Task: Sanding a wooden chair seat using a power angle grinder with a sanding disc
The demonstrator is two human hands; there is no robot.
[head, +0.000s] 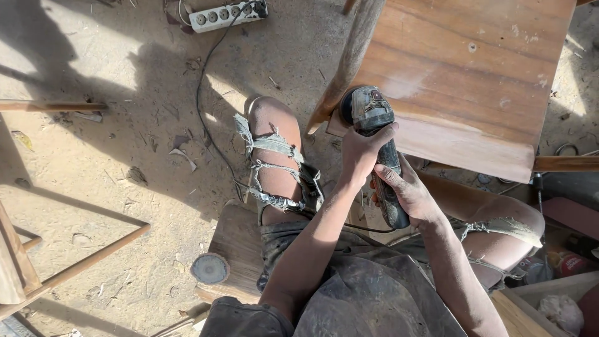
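Note:
A dusty angle grinder [376,134] is pressed against the near left corner of a brown wooden seat [474,75]. My left hand [360,151] wraps around the front of its body, just behind the head. My right hand [409,192] grips the rear handle. The tool's black cord [209,118] runs across the sandy ground up to a white power strip [228,15]. I sit on a low wooden stool [236,246] with my knees in torn jeans on either side of the tool.
A round sanding disc [209,268] lies on the stool's corner. Thin wooden frame pieces [81,265] stand at the left. A wooden rail [564,163] and cluttered items sit at the right. Wood chips litter the ground.

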